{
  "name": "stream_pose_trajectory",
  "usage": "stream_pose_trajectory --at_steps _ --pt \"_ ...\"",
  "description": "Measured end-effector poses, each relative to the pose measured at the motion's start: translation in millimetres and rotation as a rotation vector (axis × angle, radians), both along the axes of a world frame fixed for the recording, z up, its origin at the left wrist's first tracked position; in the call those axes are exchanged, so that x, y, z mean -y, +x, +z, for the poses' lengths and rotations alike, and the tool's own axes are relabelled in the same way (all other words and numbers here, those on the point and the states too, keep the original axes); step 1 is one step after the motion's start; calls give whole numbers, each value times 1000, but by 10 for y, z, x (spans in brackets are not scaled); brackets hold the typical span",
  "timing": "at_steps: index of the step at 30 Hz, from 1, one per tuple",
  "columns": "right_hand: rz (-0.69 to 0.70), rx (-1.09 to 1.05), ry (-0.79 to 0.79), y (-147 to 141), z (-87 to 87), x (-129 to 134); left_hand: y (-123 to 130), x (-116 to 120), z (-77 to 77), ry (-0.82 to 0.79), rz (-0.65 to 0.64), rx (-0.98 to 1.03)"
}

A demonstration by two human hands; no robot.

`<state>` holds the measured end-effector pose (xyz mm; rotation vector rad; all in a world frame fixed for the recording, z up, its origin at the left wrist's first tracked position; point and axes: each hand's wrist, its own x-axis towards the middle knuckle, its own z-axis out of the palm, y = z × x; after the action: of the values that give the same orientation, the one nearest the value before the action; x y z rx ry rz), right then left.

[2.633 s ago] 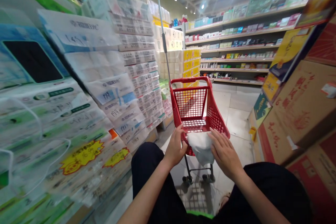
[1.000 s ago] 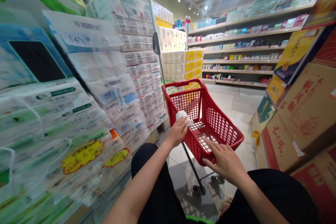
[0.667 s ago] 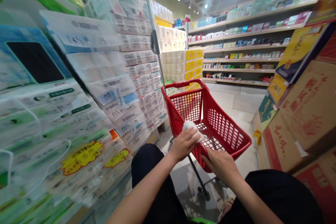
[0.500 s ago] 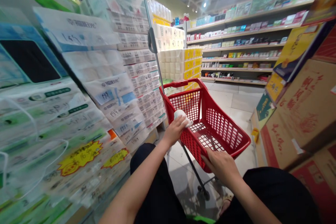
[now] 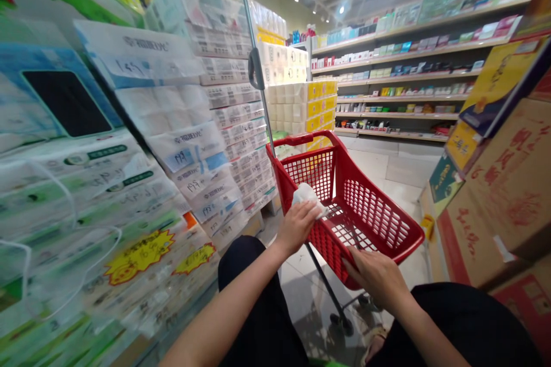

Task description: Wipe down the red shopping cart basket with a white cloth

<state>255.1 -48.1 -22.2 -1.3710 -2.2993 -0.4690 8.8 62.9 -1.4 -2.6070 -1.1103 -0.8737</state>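
In front of my knees stands a red plastic shopping cart (image 5: pixel 379 200) with perforated basket walls; nothing shows inside it. My left hand (image 5: pixel 298 223) is closed on a crumpled white cloth or wipe (image 5: pixel 308 194), pressed against the near rim of the basket. Farther along that same rim, toward the right, my right hand (image 5: pixel 374 275) grips the edge, its thumb inside the basket wall. A metal pole (image 5: pixel 253 28) with a grey clamp rises behind the cart's handle end.
Stacked tissue packs (image 5: pixel 185 149) stand close on my left, with a dark phone (image 5: pixel 66 102) and a white cable (image 5: pixel 64 195) on them. Cardboard boxes (image 5: pixel 508 189) line the right side. Shelves (image 5: pixel 396 74) of small goods fill the back.
My left hand has slid the white cloth a little along the near rim toward my right hand. My right hand keeps its hold. The whole view has shifted slightly.
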Motion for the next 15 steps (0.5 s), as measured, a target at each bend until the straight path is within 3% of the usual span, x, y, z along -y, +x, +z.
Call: stream_pose_trajectory --at_steps 2,5,10,15 --pt "30 11 -47 99 28 1 -16 51 -6 19 -53 -55" --pt "49 -2 -88 208 88 19 -160 -140 66 32 -63 -95" --pt "56 -33 -81 325 94 8 -496 -605 248 14 108 14" --pt "74 -54 -42 408 8 -55 -457 -600 218 -13 181 125"
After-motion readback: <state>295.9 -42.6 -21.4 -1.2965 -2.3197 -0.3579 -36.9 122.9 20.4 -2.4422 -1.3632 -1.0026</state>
